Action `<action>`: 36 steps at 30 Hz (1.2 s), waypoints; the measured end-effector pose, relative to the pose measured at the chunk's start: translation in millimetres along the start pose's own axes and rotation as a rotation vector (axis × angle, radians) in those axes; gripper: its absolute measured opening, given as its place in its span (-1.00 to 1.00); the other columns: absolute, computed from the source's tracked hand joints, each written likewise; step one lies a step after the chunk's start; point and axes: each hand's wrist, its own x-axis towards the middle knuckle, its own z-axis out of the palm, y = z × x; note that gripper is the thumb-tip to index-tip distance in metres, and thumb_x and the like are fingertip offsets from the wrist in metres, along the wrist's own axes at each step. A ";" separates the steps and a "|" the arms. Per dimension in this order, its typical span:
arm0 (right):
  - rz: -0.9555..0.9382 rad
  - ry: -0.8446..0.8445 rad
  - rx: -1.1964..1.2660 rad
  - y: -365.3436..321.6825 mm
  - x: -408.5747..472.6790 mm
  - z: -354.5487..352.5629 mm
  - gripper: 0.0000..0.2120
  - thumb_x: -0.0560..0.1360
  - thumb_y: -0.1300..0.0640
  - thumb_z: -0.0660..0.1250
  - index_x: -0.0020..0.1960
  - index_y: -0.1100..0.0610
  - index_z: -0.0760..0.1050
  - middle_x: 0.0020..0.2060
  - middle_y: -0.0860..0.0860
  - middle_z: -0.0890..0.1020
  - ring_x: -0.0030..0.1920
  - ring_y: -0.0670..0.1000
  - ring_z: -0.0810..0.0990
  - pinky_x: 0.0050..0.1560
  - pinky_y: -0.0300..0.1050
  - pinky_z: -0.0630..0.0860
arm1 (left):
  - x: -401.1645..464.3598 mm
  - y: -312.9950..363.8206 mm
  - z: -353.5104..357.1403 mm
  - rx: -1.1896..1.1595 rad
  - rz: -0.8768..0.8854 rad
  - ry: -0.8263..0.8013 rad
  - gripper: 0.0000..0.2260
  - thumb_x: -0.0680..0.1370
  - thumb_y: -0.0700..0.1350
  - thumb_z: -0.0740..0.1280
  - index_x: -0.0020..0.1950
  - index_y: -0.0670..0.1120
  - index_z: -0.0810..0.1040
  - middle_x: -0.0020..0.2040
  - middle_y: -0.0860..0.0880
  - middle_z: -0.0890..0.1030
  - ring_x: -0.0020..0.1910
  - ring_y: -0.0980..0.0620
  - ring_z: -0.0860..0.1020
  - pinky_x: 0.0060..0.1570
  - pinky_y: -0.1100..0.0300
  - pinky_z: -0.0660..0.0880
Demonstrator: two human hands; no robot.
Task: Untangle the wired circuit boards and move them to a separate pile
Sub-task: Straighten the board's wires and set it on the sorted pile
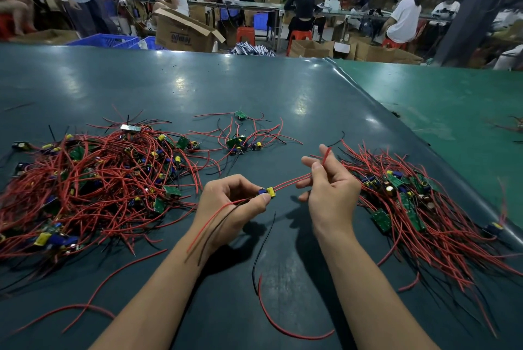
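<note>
A big tangled heap [93, 179] of red and black wires and small green boards lay on the left of the table [283, 100], and a smaller, looser pile [418, 202] lay on the right, just beside the right hand. Between and beyond them sat a small cluster of boards [240, 145], with one lone board [241, 115] farther back. Loose red wires and a black one trailed across the near part of the table, between and beside the forearms.

The left hand [232, 202] pinched a small board [267, 192] with a yellow block and a blue part on it, held up above the table between the two piles. A red and a black lead hung from it back over the left wrist. The right hand [328, 182] pinched the board's two red wires [294, 182] between thumb and forefinger, the other fingers loosely spread, and the wires ran taut from board to hand, their ends sticking up past the fingertips.

The wires were thin, glossy and limp; the boards flat green rectangles carrying stubby cylinders.

The table was covered in a dark teal mat with a dull sheen, meeting a brighter green mat [441, 111] on the right. Behind it stood an open cardboard box [184, 32], blue crates [104, 40], red stools and people seated at long benches in a workshop hall.
</note>
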 end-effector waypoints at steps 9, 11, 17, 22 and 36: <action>-0.010 0.086 0.048 -2.6 7.7 -7.7 -0.70 0.65 0.25 0.17 0.35 0.18 0.47 -0.14 0.07 0.69 -0.52 -0.07 0.58 -0.59 -0.27 0.44 | -1.6 3.2 0.0 -0.016 0.006 0.000 -0.89 0.38 -0.16 0.53 -0.24 -0.15 0.64 -0.36 -0.08 0.67 -0.36 0.07 0.62 -0.31 0.30 0.52; 0.050 0.051 0.130 -3.5 8.4 -6.4 -0.68 0.65 0.21 0.20 0.39 0.15 0.44 -0.14 0.06 0.71 -0.51 -0.03 0.59 -0.58 -0.24 0.47 | -0.7 3.2 0.0 -0.027 0.026 0.034 -0.91 0.45 -0.25 0.50 -0.23 -0.18 0.63 -0.38 -0.08 0.66 -0.40 0.10 0.59 -0.33 0.33 0.50; 0.421 -0.453 0.155 -7.8 -9.6 6.6 -0.58 0.41 -0.14 0.38 0.06 0.17 0.56 -0.24 0.06 0.71 -0.49 -0.01 0.58 -0.57 -0.28 0.41 | 2.6 4.4 -1.7 -0.147 0.065 0.125 -0.95 0.48 -0.32 0.43 -0.10 -0.30 0.64 -0.34 -0.05 0.67 -0.41 0.12 0.57 -0.33 0.35 0.49; 0.314 -0.420 0.106 -5.3 -13.1 7.3 -0.82 0.55 0.13 0.37 -0.15 0.18 0.67 -0.47 -0.05 0.52 -0.56 -0.11 0.39 -0.59 -0.31 0.28 | 1.3 0.8 -1.2 -0.080 0.044 0.062 -0.97 0.45 -0.33 0.46 -0.14 -0.28 0.64 -0.36 -0.04 0.67 -0.39 0.16 0.59 -0.29 0.36 0.49; 0.249 0.227 0.170 -5.2 15.1 -12.9 -0.76 0.62 0.13 0.26 -0.15 0.18 0.59 -0.40 0.00 0.52 -0.60 -0.13 0.37 -0.61 -0.29 0.27 | 5.5 -2.7 -6.2 -0.163 0.090 0.223 -0.75 0.39 0.01 0.44 -0.21 -0.17 0.57 -0.29 -0.01 0.65 -0.32 0.14 0.55 -0.25 0.29 0.48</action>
